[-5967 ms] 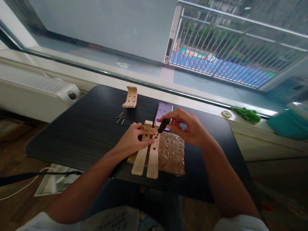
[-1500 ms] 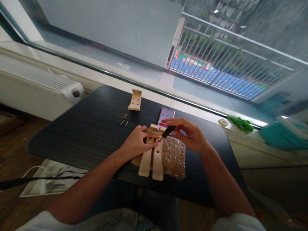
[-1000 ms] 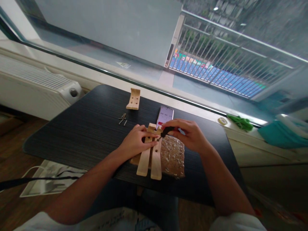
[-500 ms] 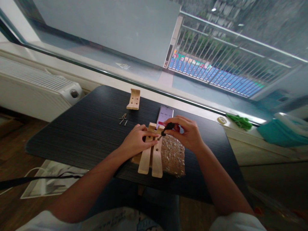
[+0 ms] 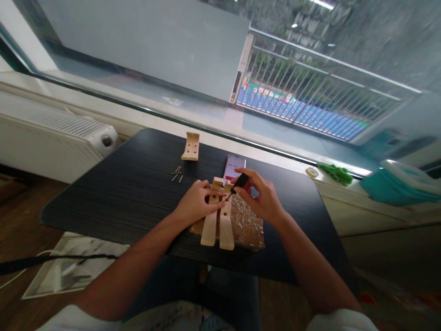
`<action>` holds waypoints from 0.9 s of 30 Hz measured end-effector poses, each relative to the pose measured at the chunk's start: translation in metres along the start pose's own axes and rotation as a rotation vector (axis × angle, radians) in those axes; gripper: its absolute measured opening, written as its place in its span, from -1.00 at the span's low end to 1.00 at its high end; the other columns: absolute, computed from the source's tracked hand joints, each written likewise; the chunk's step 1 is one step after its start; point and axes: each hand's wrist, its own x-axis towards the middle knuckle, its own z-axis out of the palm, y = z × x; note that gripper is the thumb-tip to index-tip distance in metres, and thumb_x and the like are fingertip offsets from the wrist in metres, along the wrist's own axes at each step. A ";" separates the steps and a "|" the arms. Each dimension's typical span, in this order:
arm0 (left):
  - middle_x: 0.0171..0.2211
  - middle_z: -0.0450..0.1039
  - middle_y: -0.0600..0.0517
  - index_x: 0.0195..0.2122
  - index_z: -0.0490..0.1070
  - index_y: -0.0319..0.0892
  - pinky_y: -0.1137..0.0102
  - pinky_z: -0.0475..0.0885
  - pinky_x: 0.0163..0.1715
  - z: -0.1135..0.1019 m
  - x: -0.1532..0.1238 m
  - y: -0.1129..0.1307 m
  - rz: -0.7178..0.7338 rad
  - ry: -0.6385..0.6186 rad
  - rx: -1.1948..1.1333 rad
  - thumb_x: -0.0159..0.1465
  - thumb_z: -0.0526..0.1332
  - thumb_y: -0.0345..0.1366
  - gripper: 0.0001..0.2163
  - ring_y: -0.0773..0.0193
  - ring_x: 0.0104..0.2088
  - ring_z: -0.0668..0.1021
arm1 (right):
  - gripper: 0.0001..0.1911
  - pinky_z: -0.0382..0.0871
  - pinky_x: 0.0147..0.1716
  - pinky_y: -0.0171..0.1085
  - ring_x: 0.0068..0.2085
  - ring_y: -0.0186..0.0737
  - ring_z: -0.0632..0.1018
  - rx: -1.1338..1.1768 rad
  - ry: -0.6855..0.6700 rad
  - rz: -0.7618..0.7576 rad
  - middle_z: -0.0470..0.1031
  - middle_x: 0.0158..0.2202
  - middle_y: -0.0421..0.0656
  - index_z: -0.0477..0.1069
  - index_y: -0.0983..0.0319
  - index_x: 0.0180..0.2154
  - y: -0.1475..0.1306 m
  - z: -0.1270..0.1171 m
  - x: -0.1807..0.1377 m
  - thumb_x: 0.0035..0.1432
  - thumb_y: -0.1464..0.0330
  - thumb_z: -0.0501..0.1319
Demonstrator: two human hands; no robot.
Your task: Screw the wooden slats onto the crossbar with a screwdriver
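My right hand (image 5: 260,195) is closed round the black handle of a screwdriver (image 5: 240,182). The screwdriver slants down to the left, its tip at a hole in the right one of two pale wooden pieces (image 5: 226,230). Beside it lies the left wooden piece (image 5: 208,230), flared at its near end like its neighbour. Across both reaches my left hand (image 5: 196,200), gripping the wood with its fingertips close to the screwdriver's tip. Whether a screw sits under the tip is too small to tell. A brown block in shiny clear wrap (image 5: 246,223) lies underneath.
Several loose screws (image 5: 177,174) lie on the dark table (image 5: 120,184). Farther back stands a wooden part with holes (image 5: 191,147). A phone (image 5: 234,166) lies just beyond my hands. On the sill are a tape roll (image 5: 312,172) and a green cloth (image 5: 335,173).
The screwdriver handle has shifted slightly in my right fingers, its tip still at the same hole. My left hand keeps its place. The whole view has shifted a little.
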 end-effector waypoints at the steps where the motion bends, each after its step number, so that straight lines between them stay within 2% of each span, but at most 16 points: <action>1: -0.34 0.39 -0.01 -0.13 0.60 -0.01 0.20 0.35 -0.05 0.000 0.000 0.000 0.000 0.002 -0.001 0.16 0.34 -0.14 -0.74 0.11 -0.21 0.40 | -0.63 0.37 -0.45 -0.33 -0.50 -0.41 0.40 0.009 -0.014 0.004 0.54 -0.34 -0.22 0.29 0.18 0.06 -0.001 0.000 -0.002 0.21 0.36 0.19; 5: -0.34 0.36 0.01 -0.12 0.60 0.01 0.19 0.35 -0.04 0.000 0.000 -0.001 -0.006 0.001 -0.001 0.16 0.34 -0.11 -0.74 0.11 -0.20 0.40 | -0.65 0.41 -0.40 -0.33 -0.46 -0.42 0.47 0.041 -0.016 -0.005 0.58 -0.27 -0.19 0.26 0.18 0.06 -0.003 -0.001 -0.006 0.23 0.40 0.17; 8: -0.33 0.36 0.00 -0.11 0.59 0.01 0.19 0.35 -0.04 0.000 0.000 -0.002 0.002 -0.002 -0.008 0.17 0.33 -0.10 -0.73 0.11 -0.19 0.41 | -0.68 0.45 -0.34 -0.30 -0.39 -0.38 0.53 0.086 0.044 0.020 0.58 -0.25 -0.18 0.28 0.17 0.02 -0.001 -0.001 -0.010 0.22 0.37 0.19; 13: -0.29 0.38 -0.01 -0.10 0.58 0.02 0.18 0.34 0.00 0.001 -0.001 -0.003 0.006 -0.010 -0.023 0.18 0.32 -0.09 -0.72 0.10 -0.16 0.41 | -0.67 0.49 -0.38 -0.31 -0.38 -0.36 0.56 0.320 0.278 0.165 0.56 -0.28 -0.19 0.28 0.15 -0.02 0.005 -0.004 -0.016 0.17 0.33 0.23; 19: -0.28 0.40 -0.01 -0.10 0.58 0.00 0.15 0.32 0.01 0.000 -0.001 -0.001 0.020 -0.010 -0.034 0.18 0.33 -0.15 -0.74 0.10 -0.14 0.42 | -0.72 0.46 -0.46 -0.39 -0.42 -0.40 0.55 0.551 0.556 0.220 0.57 -0.33 -0.23 0.31 0.11 -0.10 0.021 -0.006 -0.023 0.13 0.36 0.26; 23: -0.32 0.37 0.00 -0.11 0.59 -0.03 0.18 0.35 -0.03 -0.003 0.000 0.003 -0.020 -0.018 -0.037 0.18 0.34 -0.14 -0.74 0.11 -0.17 0.42 | -0.76 0.41 -0.48 -0.39 -0.44 -0.41 0.52 0.677 0.678 0.286 0.57 -0.35 -0.23 0.35 0.11 -0.12 0.036 -0.003 -0.031 0.14 0.33 0.26; 27: -0.33 0.36 0.00 -0.11 0.59 -0.03 0.19 0.36 -0.05 -0.002 -0.001 0.002 -0.021 -0.013 -0.032 0.17 0.34 -0.12 -0.73 0.10 -0.17 0.41 | -0.76 0.39 -0.48 -0.40 -0.43 -0.42 0.52 0.818 0.712 0.379 0.58 -0.37 -0.23 0.37 0.12 -0.15 0.045 0.000 -0.036 0.10 0.29 0.29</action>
